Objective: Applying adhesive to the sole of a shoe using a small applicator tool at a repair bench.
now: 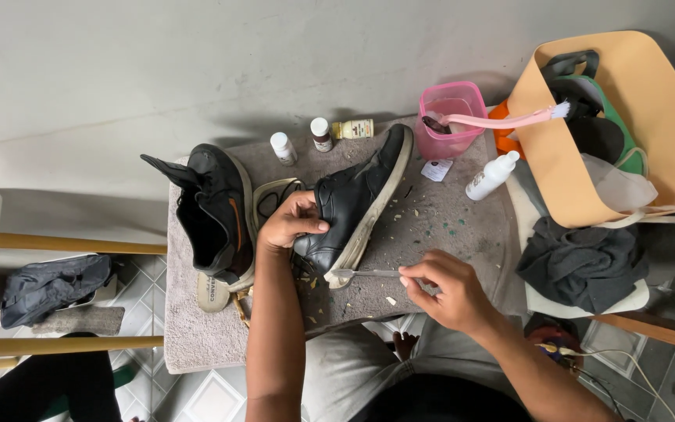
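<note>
left hand (294, 223) steadies black shoe (353, 203); right hand (447, 285) pinches thin metal tool (369, 273) at its sole.

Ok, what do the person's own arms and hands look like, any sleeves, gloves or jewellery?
Both arms are bare to the frame edge: no sleeves show. The left hand and right hand wear no gloves, and no watch, ring or bracelet is visible.

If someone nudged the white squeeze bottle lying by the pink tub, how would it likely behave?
The white squeeze bottle lies on its side, so its round body would probably roll, though the grey towel under it may slow that. It looks like small plastic, likely light and not fragile.
</note>
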